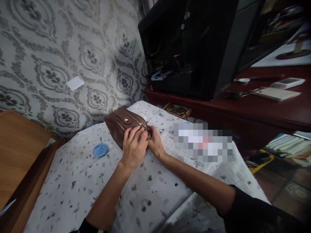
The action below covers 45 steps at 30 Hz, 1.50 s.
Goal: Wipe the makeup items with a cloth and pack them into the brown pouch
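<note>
A brown leather zip bag [113, 125] lies on a white printed cloth [97, 191], with a gold-coloured zip and a round metal stud on its upper side. Across the bag's near right end rests my left hand [134, 145], its fingers bent over the top beside the zip. My right hand [155, 142] grips the same end from the right side, thumb and fingers closed around the edge. The two hands nearly meet there, and the fingertips are partly hidden. To the left of the bag sits a crumpled light-blue item [100, 150].
A large black screen [179, 55] stands on a dark red desk [257, 110] at the back right. Under it, a small open drawer [178, 111] holds items. A wooden panel [24, 149] borders the left side. A blurred-out patch [204, 142] covers something on the cloth.
</note>
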Each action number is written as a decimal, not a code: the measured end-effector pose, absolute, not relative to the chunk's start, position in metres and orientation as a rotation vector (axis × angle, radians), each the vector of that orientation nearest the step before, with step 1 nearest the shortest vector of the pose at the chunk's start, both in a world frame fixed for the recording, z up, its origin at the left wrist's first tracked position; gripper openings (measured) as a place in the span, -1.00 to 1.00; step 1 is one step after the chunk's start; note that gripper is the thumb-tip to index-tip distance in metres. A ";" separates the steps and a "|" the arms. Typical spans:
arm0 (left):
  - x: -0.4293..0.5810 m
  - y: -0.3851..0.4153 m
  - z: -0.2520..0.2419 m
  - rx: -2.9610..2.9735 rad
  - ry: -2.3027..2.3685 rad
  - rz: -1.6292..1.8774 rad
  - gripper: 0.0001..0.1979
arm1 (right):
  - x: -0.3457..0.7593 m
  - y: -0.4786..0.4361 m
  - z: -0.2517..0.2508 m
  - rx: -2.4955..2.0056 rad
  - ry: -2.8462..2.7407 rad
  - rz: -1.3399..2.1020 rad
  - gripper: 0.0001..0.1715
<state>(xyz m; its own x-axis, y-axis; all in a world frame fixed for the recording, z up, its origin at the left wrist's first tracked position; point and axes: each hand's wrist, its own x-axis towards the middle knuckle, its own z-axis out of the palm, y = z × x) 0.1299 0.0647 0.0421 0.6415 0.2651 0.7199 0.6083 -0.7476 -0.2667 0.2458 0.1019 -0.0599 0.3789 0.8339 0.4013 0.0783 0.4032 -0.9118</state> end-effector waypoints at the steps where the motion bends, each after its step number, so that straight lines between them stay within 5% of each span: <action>1: 0.131 0.065 0.042 -2.382 -0.699 -0.953 -0.79 | 0.246 0.102 -0.060 -1.058 -1.089 0.618 -0.46; 21: 0.120 0.067 0.045 -2.698 -0.796 -0.955 -0.75 | 0.245 0.101 -0.057 -1.049 -1.051 0.675 -0.44; 31: 0.105 0.062 0.068 -2.612 -1.105 -1.406 -0.76 | 0.252 0.093 -0.047 -0.937 -1.058 0.848 -0.26; 40: 0.089 0.063 0.079 -2.314 -1.260 -1.091 -0.62 | 0.252 0.091 -0.047 -0.960 -1.071 0.814 -0.26; 45: 0.090 0.057 0.074 -2.352 -1.188 -1.103 -0.83 | 0.252 0.091 -0.047 -0.961 -1.068 0.792 -0.27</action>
<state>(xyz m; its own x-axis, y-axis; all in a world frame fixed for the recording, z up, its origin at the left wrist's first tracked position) 0.0904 0.0567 0.0735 0.3688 0.5624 0.7401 0.7798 -0.6205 0.0829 0.2521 0.0913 -0.0467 0.2978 0.8895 0.3466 -0.0736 0.3834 -0.9206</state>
